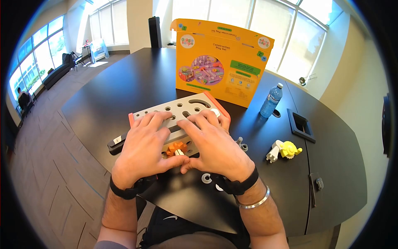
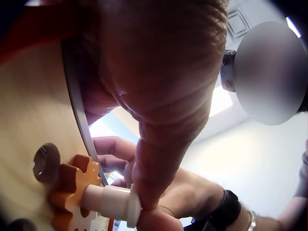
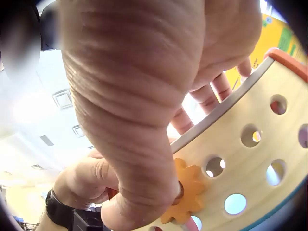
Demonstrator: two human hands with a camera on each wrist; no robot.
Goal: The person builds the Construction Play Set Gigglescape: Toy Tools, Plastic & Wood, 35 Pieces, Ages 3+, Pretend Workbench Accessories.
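A toy workbench with a grey holed top [image 1: 188,107], orange-red ends and a wood-coloured side panel [image 3: 250,159] stands before me. On that panel sits an orange gear [image 3: 192,190], with a white bolt [image 2: 118,202] running into its middle. My left hand [image 1: 143,145] spreads its fingers over the top, while its thumb presses the bolt's head. My right hand [image 1: 217,145] rests its fingers on the other half of the top, its thumb beside the left one at the bolt. In the right wrist view that thumb hides the bolt.
A yellow box [image 1: 219,62] stands behind the workbench, and a water bottle [image 1: 271,101] to its right. White washers [image 1: 206,178] lie near the right wrist. Farther right are a yellow gear piece [image 1: 289,149] and a white part [image 1: 273,152]. A black item labelled K [image 1: 117,143] lies left.
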